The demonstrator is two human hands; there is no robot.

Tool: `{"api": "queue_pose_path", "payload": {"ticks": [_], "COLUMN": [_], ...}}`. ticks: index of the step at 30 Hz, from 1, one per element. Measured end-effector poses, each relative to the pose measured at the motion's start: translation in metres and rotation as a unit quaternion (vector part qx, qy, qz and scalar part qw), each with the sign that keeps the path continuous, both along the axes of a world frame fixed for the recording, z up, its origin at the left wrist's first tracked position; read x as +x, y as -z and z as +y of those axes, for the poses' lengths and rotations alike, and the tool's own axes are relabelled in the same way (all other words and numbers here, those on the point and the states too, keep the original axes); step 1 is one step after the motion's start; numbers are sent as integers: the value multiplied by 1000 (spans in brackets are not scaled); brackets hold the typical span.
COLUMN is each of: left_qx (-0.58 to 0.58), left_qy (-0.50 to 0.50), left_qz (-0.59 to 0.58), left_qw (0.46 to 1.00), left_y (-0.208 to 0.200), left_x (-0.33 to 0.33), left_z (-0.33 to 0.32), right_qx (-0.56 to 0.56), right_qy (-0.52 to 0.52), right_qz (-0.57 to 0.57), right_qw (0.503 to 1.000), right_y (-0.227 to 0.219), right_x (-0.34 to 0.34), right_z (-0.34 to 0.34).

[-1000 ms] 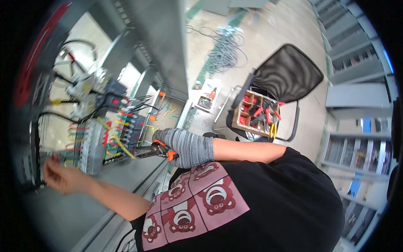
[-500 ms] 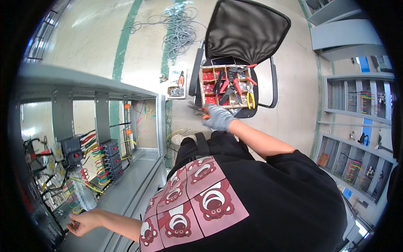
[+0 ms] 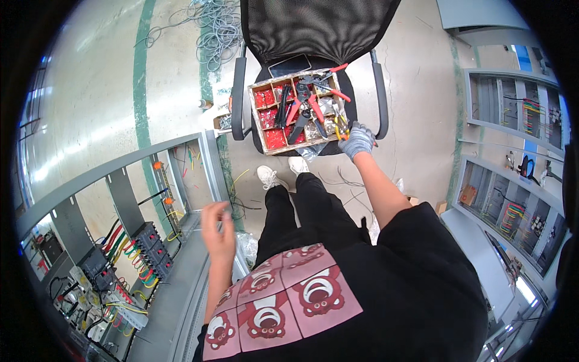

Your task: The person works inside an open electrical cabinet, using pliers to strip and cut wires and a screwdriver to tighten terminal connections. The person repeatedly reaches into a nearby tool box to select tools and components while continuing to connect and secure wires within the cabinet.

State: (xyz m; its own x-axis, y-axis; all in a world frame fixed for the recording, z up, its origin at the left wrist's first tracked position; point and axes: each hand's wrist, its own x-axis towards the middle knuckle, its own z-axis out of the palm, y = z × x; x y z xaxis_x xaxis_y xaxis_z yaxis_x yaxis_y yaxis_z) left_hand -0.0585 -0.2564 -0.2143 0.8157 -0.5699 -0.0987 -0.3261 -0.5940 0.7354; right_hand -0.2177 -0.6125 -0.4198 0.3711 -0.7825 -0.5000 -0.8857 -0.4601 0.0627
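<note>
My right hand [image 3: 358,142], in a grey glove, is closed at the near right corner of a wooden compartment box [image 3: 264,142]. A small orange-red end [image 3: 375,143] sticks out beside the palm, apparently the orange-handled tool; the rest is hidden. Yellow-handled pliers [image 3: 341,128] lie at the box corner, right by the gloved fingers. Red-handled crimping pliers [image 3: 305,96] and a bundle of black strips [image 3: 282,108] rest across the compartments, over small red parts. My bare left hand [image 3: 218,229] is raised beside the cabinet frame, blurred, fingers loosely apart and nothing seen in it.
The box sits on a black mesh office chair [image 3: 319,27] with armrests. At left stands an open metal cabinet [image 3: 208,163] with breakers [image 3: 151,244] and coloured wires. Coiled grey cable [image 3: 217,36] and loose wires [image 3: 347,181] lie on the floor. More cabinets [image 3: 512,99] stand right.
My right hand has moved right, from the box's near left to its near right corner. My left hand has risen out of the cabinet toward its front frame. The view has shifted.
</note>
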Motion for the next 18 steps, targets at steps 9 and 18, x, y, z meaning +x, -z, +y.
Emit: {"api": "queue_pose_path", "payload": {"ticks": [9, 18], "left_qx": [53, 95], "left_qy": [68, 104], "left_qz": [187, 241], "left_qw": [979, 960], "left_y": [103, 159], "left_x": [-15, -44], "left_z": [-4, 19], "right_qx": [-78, -87], "right_qy": [15, -39], "right_qz": [-69, -242], "right_qw": [994, 966], "right_y": [72, 101], "right_x": [58, 38], "right_z": [-15, -10]}}
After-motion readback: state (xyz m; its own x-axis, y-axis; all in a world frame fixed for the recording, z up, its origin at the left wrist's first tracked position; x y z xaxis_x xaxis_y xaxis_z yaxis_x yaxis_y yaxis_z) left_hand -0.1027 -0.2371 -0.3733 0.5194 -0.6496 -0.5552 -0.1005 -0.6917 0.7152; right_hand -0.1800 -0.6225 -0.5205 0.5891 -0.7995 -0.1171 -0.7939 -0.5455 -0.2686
